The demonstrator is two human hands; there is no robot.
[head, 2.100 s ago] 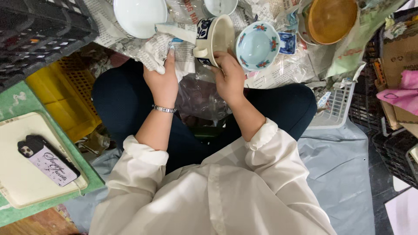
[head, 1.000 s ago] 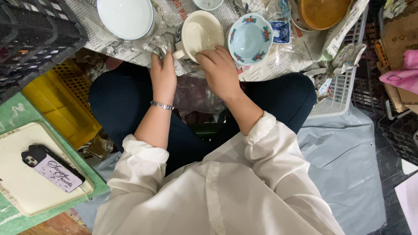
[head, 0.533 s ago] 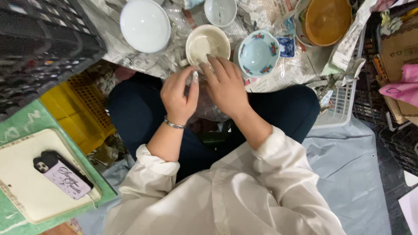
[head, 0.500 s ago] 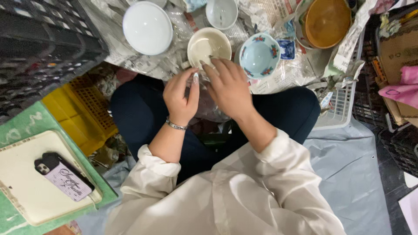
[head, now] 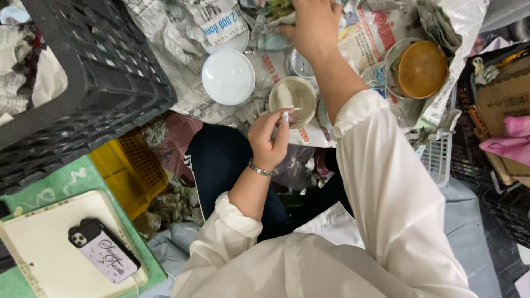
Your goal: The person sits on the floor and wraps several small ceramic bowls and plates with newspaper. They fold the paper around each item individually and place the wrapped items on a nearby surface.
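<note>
Fingers of left hand (head: 269,138) curled, beside cream cup (head: 292,94).

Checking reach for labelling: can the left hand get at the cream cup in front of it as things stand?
Probably yes. The left hand is raised just short of the cream cup, whose mouth is open and uncovered; the right hand is farther off on the newspaper wrapping.

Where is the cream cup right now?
The cream cup sits on the newspaper at top centre, just beyond the left hand, right of the upturned white bowl.
</note>
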